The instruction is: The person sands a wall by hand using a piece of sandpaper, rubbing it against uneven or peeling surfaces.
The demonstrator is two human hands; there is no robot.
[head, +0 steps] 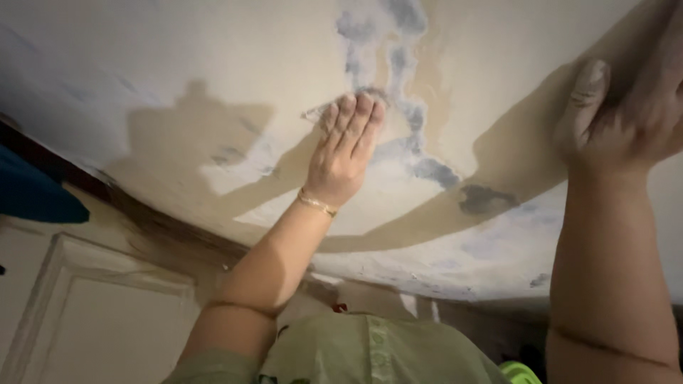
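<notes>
My left hand (345, 153) lies flat against a cream plastered surface (213, 64), fingers straight and close together, holding nothing. A thin gold bracelet (316, 204) circles its wrist. The fingertips rest at the edge of a grey-blue patch of bare plaster (398, 107) that runs down the surface. My right hand (619, 114) presses on the same surface at the upper right, dusty and blurred. Its thumb points up; the fingers are hidden, so whether it holds anything is unclear.
More grey patches (484, 199) mark the surface lower down. A dark brown trim (171, 227) borders it, with a cream panelled door (99, 313) at lower left. A dark blue shape (35, 195) sits at the left edge, green cloth (370, 352) at the bottom.
</notes>
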